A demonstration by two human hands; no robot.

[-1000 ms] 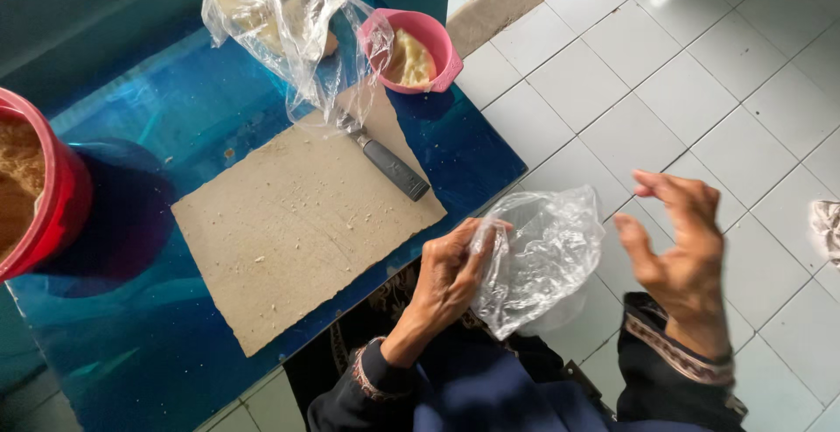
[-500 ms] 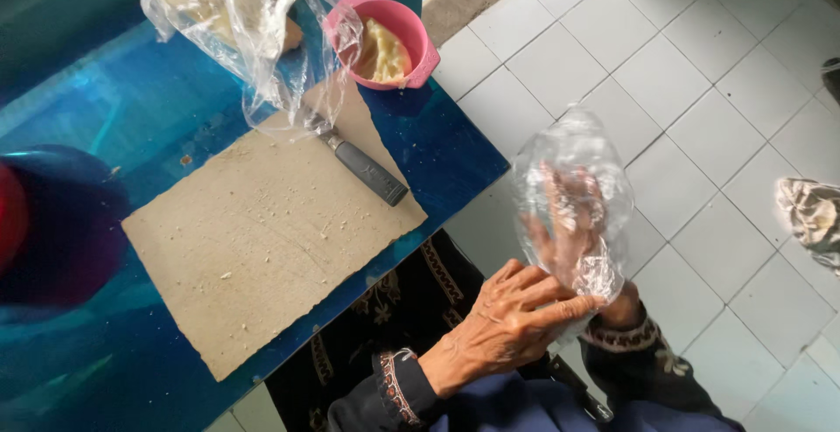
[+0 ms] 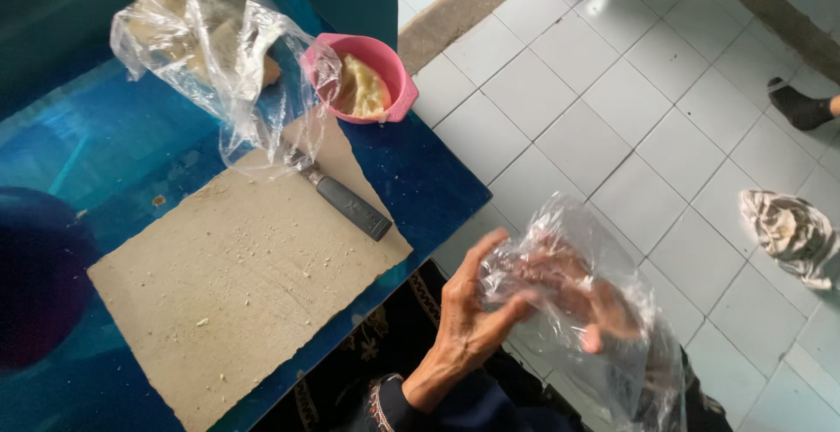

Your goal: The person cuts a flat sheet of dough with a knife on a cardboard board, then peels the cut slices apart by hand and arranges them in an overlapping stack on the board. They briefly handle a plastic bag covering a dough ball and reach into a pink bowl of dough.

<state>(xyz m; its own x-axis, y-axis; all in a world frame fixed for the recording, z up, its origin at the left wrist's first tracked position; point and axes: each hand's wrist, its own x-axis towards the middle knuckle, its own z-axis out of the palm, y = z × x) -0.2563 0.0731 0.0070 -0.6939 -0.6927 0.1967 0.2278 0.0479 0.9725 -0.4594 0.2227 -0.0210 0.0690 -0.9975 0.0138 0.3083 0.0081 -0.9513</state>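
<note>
Head view: a clear plastic bag [image 3: 582, 309] sheathes the right hand [image 3: 577, 296] like a glove — its long axis runs from the fingers down toward the lower right, mouth at the wrist. Inside, the fingers are loosely spread. The left hand [image 3: 472, 323], palm up, pinches the bag's edge just beside those fingertips.
</note>
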